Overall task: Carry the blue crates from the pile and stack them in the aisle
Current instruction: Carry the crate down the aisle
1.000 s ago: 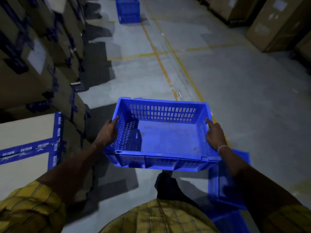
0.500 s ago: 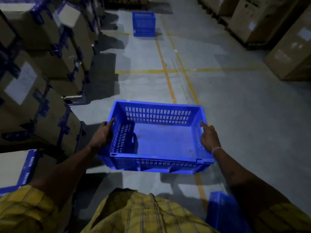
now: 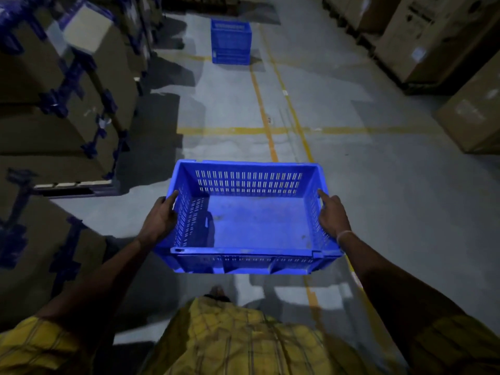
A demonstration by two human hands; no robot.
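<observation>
Crate (image 3: 259, 226): blue, slotted walls, nothing inside; held level above the floor in front of the person, long sides across the view.
Left hand (image 3: 159, 220): laid against the crate's left end wall; thumb hooked over the rim, the other fingers curled round the outside below the rim and mostly hidden; the wall is gripped.
Right hand (image 3: 334, 217): laid against the crate's right end wall; forefinger stretched forward along the rim, the remaining fingers wrapped down the outer face; the wall is gripped. A pale band is worn at the wrist.
Stack (image 3: 231, 41): blue crates set one on another, standing on the floor far up the aisle, well apart from the carried crate, just left of the yellow lines; the count cannot be told.
Floor (image 3: 378, 185): grey concrete, marked with yellow lines (image 3: 266, 123) running up the aisle and one crossing them.
Cartons, left (image 3: 67, 104): brown boxes bound with dark blue tape, stacked along the left edge of the aisle.
Cartons, right (image 3: 433, 41): brown boxes lined along the right edge.
Shirt (image 3: 243, 342): yellow check, seen at the bottom of the view and on both sleeves.
</observation>
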